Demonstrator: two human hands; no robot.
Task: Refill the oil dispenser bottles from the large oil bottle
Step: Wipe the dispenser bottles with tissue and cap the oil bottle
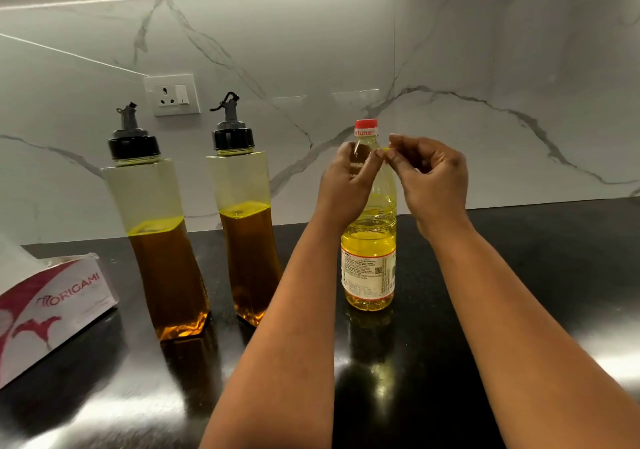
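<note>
Two clear dispenser bottles with black pour-spout caps stand on the black counter, each roughly half full of amber oil: one at the left (156, 240), the other (242, 230) beside it. To their right stands the large oil bottle (370, 258) with yellow oil, a white label and a red cap (365, 124) still on. My left hand (346, 178) grips its neck just under the cap. My right hand (426, 175) is level with the neck on the right side, fingers curled, fingertips pinched together near the bottle's shoulder; what they pinch is too small to tell.
A white and red tissue box (52, 306) lies at the counter's left edge. A wall socket (173, 94) sits on the marble backsplash behind the dispensers. The glossy black counter (536, 275) stretches to the right and toward me.
</note>
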